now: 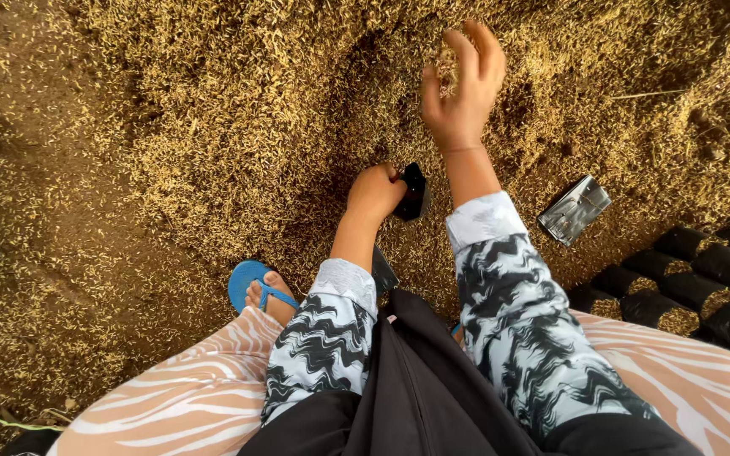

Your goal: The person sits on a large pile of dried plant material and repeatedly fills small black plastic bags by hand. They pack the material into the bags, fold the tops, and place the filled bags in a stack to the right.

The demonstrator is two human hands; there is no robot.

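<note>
**Scooping husks into a small black bag**

Crouching over the ground, the person shows a blue rubber flip-flop [248, 283] nearest, just left of the left forearm. Beyond it the left hand [375, 192] is closed on the rim of a small black plastic bag [414, 192]. Past the bag, the right hand [462, 84] hangs loosely cupped, fingers curled, over the wide heap of golden rice husks [238, 110]. Right of the bag lies a flat shiny stack of bags [574, 209]; further right, filled black bags [703, 287] lie in rows.
</note>
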